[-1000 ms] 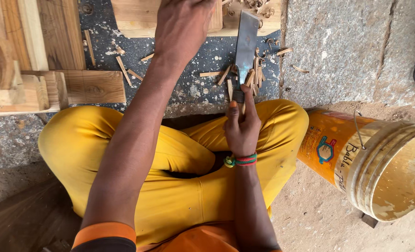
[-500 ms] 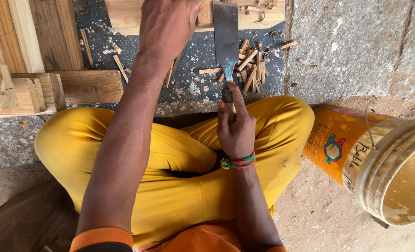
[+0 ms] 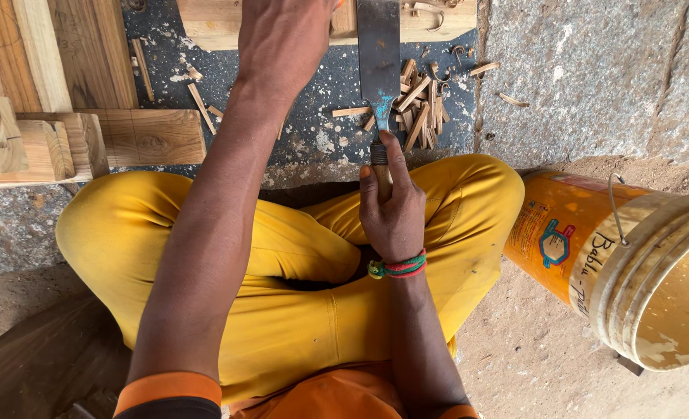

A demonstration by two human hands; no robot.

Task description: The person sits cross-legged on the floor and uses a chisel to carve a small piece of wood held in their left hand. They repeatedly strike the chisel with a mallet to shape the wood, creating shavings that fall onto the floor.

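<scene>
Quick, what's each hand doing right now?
Left hand: reaches to the pale wooden plank; grip cannot be told.
Right hand: closed on the wooden handle of the broad flat metal chisel.

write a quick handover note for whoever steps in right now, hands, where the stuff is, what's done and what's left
Right hand: closed around the handle of the broad flat blade, edge pointing away toward the wood block.
Left hand: stretched forward, resting on that block at the top edge of view; what the fingers grip is hidden.
Done: a pile of wood chips lies on the dark mat beside the blade.
Left: the block looks only partly cut; how much remains cannot be told.
Nearby: orange bucket tipped on its side at the right, timber offcuts at the left.
</scene>
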